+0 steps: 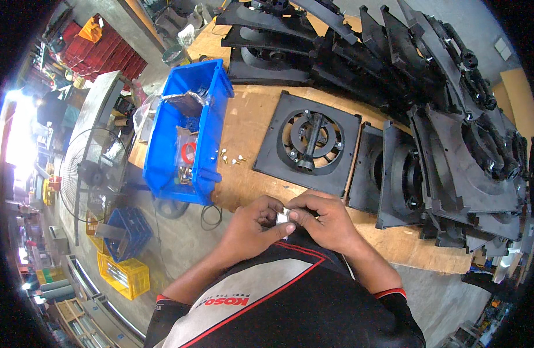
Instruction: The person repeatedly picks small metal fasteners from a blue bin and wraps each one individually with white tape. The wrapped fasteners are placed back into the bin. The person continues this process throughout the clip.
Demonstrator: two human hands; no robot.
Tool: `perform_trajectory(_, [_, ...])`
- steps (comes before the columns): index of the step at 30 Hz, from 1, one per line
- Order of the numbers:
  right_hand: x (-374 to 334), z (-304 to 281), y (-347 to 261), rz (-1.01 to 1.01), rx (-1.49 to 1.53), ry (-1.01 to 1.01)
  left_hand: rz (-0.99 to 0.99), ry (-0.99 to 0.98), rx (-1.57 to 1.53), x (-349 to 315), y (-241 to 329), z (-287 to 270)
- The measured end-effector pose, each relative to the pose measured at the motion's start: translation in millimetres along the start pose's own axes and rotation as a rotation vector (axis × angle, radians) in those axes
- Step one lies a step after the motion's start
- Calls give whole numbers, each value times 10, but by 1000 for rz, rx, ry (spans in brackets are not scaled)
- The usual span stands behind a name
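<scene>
Close to my body, at the wooden table's near edge, both hands meet around a small white, flat-sided piece point(283, 217); its exact kind I cannot make out. My left hand point(254, 227) pinches it from the left with the thumb along its lower side. From the right, my right hand point(320, 219) presses thumb and fingers on its upper end. Just beyond the hands lies a black square plate point(269, 152) carrying a round burner ring with a tube point(314, 136) across it. Several small metal pieces with pale ends point(238, 159) lie left of the plate.
A blue divided bin point(212, 156) with small parts and a red ring stands on the table point(244, 110) at left. Stacked black plates point(447, 168) crowd the right and far sides. A standing fan point(92, 174) and blue and yellow crates point(125, 278) are on the floor at left.
</scene>
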State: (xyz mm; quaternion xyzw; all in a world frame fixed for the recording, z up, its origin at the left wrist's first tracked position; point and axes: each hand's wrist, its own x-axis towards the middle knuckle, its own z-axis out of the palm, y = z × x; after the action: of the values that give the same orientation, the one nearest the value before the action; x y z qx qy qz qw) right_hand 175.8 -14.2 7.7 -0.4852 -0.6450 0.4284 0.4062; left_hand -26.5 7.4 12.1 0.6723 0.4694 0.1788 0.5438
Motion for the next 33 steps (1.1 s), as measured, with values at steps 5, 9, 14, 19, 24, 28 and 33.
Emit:
perform_trajectory(5, [8,110,116,78,64,-1,93,113,-207,40,-23,98])
perform_trajectory(9, [30,148,149,266,307,-4,2,67,-141,93,-41,50])
perform_trajectory(14, [54,163,163,313,501,-17,103,100,-327,99,-129,76])
perform_trajectory(19, [73,147,143,351,463,-20,174,140,-332,126,-172,100])
perform_trajectory(24, [72,161,191,321,504,1,127,163,-322,116,-78,97])
perform_trajectory(28, [100,146,240,308,539,-3,204,219,-27,150,-45,68])
perform_trajectory(33, [92,149,299,208,419,2,108,198,-70,162,-65,85])
